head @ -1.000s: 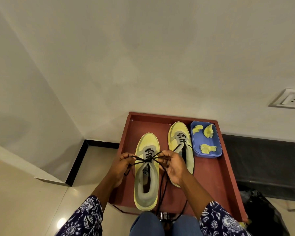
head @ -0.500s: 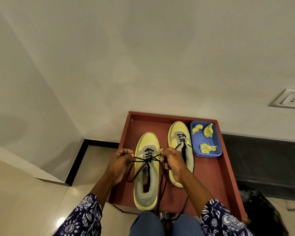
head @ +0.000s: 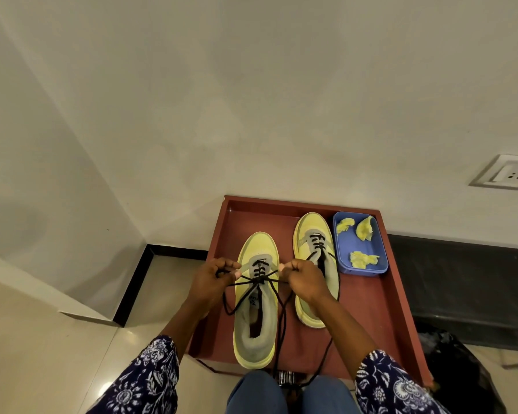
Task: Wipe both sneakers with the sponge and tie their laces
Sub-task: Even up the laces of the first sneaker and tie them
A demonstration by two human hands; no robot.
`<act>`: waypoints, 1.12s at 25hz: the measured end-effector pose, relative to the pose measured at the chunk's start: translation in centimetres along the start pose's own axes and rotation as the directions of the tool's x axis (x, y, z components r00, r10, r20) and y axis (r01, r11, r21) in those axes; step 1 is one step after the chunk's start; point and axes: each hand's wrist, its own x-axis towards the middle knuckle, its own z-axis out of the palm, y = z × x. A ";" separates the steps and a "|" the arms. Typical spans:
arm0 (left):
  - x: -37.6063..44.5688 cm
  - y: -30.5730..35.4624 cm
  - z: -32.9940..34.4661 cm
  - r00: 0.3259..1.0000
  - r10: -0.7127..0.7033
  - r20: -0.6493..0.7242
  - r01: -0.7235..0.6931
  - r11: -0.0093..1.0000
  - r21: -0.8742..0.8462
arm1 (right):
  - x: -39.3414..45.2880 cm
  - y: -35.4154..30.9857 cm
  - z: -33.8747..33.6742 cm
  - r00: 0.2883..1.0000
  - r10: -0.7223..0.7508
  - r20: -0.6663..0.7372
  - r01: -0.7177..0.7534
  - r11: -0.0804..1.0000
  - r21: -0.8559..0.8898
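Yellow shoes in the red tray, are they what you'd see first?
Yes. Two yellow sneakers sit side by side in the red tray, and the left hand and right hand pull black laces tight over the nearer left sneaker. At the tray's far right corner a blue tub holds yellow sponge pieces.

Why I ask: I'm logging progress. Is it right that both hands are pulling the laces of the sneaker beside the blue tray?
Not quite. In the head view the left hand and right hand pull the laces of the left sneaker, not the one beside the blue tray.
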 end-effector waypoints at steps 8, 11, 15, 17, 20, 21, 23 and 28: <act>0.9 -1.6 -0.6 0.995 0.095 -0.025 -0.076 0.905 0.419 | -0.4 -0.4 -0.3 0.985 -0.116 -0.126 0.093 0.980 -0.178; 0.9 -1.4 -0.7 0.994 0.107 0.000 -0.094 0.878 0.469 | -0.3 0.0 -0.3 0.977 -0.191 -0.101 0.145 0.927 -0.345; 1.0 -1.4 -0.7 0.991 0.127 0.040 -0.128 0.831 0.542 | -0.1 0.6 -0.4 0.952 -0.303 -0.035 0.241 0.818 -0.523; 1.0 -1.3 -0.7 0.989 0.135 0.067 -0.149 0.799 0.583 | 0.2 0.9 -0.4 0.937 -0.348 0.001 0.285 0.765 -0.577; 1.1 -1.1 -0.7 0.986 0.144 0.081 -0.163 0.780 0.604 | 0.6 1.3 -0.6 0.919 -0.391 0.047 0.330 0.698 -0.635; 1.2 -1.0 -0.8 0.986 0.145 0.085 -0.167 0.780 0.604 | 0.7 1.5 -0.7 0.916 -0.397 0.060 0.338 0.683 -0.648; 1.2 -1.0 -0.9 0.984 0.151 0.094 -0.177 0.779 0.602 | 0.7 1.6 -0.8 0.910 -0.406 0.081 0.353 0.657 -0.666; 1.1 -0.9 -1.0 0.984 0.145 0.101 -0.176 0.787 0.591 | 0.4 2.1 -0.9 0.893 -0.439 0.104 0.390 0.635 -0.667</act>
